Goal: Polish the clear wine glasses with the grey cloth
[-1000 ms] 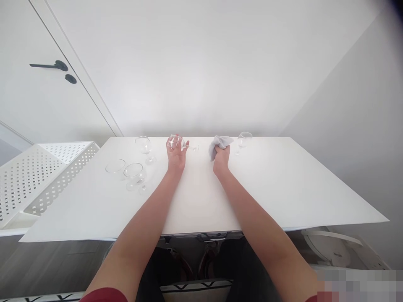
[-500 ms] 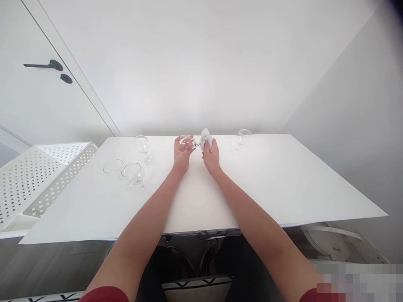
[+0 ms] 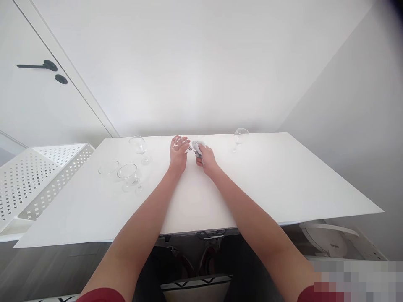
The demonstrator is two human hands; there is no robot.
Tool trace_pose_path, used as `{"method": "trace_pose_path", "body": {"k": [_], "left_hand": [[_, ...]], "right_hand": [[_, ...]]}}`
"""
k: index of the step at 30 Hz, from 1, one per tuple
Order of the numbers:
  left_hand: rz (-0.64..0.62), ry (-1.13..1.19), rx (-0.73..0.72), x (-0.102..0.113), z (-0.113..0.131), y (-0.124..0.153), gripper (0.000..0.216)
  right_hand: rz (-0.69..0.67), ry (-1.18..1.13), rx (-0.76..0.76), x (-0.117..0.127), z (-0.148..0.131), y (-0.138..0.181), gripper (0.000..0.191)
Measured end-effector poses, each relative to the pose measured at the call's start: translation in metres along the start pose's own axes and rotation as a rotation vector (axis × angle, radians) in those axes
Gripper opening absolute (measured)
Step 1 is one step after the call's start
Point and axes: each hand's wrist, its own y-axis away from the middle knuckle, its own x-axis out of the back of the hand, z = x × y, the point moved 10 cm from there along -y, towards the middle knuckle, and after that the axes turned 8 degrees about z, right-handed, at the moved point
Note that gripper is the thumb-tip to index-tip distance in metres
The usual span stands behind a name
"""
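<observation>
My left hand (image 3: 179,154) is wrapped round the bowl of a clear stemmed glass (image 3: 185,145), which lies tilted on its side with its stem toward the right. My right hand (image 3: 206,158) grips a crumpled pale grey cloth (image 3: 198,147) at the foot end of that glass. The cloth covers the foot, so I cannot see it. Both hands are close together near the far edge of the white table (image 3: 201,201).
Left of my hands stand three stemmed glasses: one at the back (image 3: 137,146), one in front (image 3: 127,171) and one further left (image 3: 108,167). Another glass (image 3: 241,136) stands right of my hands. A white perforated rack (image 3: 28,180) adjoins the table's left side.
My right hand has turned and drawn the cloth closer over the glass's foot. The left hand still holds the bowl. The whole view has shifted slightly.
</observation>
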Motion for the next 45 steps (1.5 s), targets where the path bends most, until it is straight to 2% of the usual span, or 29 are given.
{"method": "trace_pose_path", "body": {"k": [2,4,5,6,7,9,11,12,13,15,17,19,21,24,29,32,34,35,38,39,40,41,42,45], "left_hand": [[0.056,0.015,0.028,0.009,-0.003,-0.003,0.035],[0.078,0.027,0.089,0.014,-0.008,-0.005,0.027],[0.079,0.032,0.114,0.016,-0.01,-0.005,0.026],[0.075,0.037,0.13,0.017,-0.01,-0.006,0.024],[0.07,0.042,0.142,0.017,-0.011,-0.006,0.023],[0.057,0.063,0.163,0.016,-0.012,-0.005,0.022],[0.009,0.086,0.201,0.009,-0.014,-0.002,0.027],[-0.025,0.091,0.22,0.004,-0.015,0.0,0.031],[-0.052,0.09,0.233,0.0,-0.016,0.002,0.034],[-0.063,0.074,0.22,-0.002,-0.015,0.004,0.037],[-0.036,0.041,0.173,0.0,-0.011,0.003,0.035],[-0.023,0.004,0.152,0.001,-0.011,0.003,0.037],[-0.023,-0.024,0.176,0.0,-0.015,0.002,0.042],[0.018,-0.037,0.194,0.006,-0.018,-0.001,0.044],[0.176,0.018,0.199,0.029,-0.014,-0.003,0.045],[0.203,0.031,0.226,0.033,-0.015,-0.002,0.047],[0.188,0.036,0.205,0.031,-0.013,-0.002,0.045],[0.189,0.04,0.191,0.03,-0.011,-0.003,0.044],[0.233,0.067,0.178,0.032,-0.012,-0.005,0.041],[0.251,0.079,0.182,0.033,-0.013,-0.005,0.041],[0.259,0.09,0.188,0.033,-0.014,-0.005,0.041],[0.254,0.096,0.193,0.032,-0.015,-0.004,0.041],[0.246,0.097,0.2,0.031,-0.016,-0.004,0.041],[0.243,0.057,0.263,0.033,-0.023,-0.002,0.045]], "right_hand": [[0.105,0.159,0.358,0.004,-0.033,0.011,0.025],[0.067,0.304,0.647,-0.009,-0.053,0.03,0.025],[0.025,0.347,0.707,-0.017,-0.055,0.035,0.026],[-0.003,0.353,0.7,-0.02,-0.052,0.036,0.027],[-0.007,0.316,0.632,-0.019,-0.046,0.032,0.029],[0.019,0.145,0.358,-0.011,-0.023,0.015,0.032],[-0.04,-0.028,0.025,-0.013,0.008,0.003,0.034],[-0.086,-0.076,-0.092,-0.016,0.018,0.001,0.033],[-0.105,-0.097,-0.147,-0.017,0.023,0.0,0.032],[-0.009,-0.088,-0.056,-0.004,0.012,-0.006,0.026],[0.168,-0.02,0.156,0.017,-0.01,-0.005,0.019],[0.215,0.072,0.306,0.022,-0.028,0.001,0.015],[0.116,0.121,0.368,0.012,-0.034,0.007,0.017],[-0.115,0.111,0.402,-0.013,-0.037,0.018,0.022],[-0.455,0.192,0.337,-0.046,-0.027,0.039,0.029],[-0.564,0.195,0.312,-0.052,-0.025,0.045,0.026],[-0.498,0.173,0.291,-0.045,-0.025,0.038,0.024],[-0.4,0.146,0.29,-0.036,-0.026,0.03,0.025],[0.053,0.022,0.358,0.007,-0.034,0.012,0.024],[0.159,-0.01,0.375,0.017,-0.035,0.01,0.023],[0.198,-0.034,0.373,0.02,-0.033,0.01,0.024],[0.16,-0.046,0.35,0.015,-0.03,0.009,0.026],[0.061,-0.046,0.309,0.003,-0.025,0.009,0.029],[-0.299,0.0,0.189,-0.037,-0.011,0.024,0.033]]}}
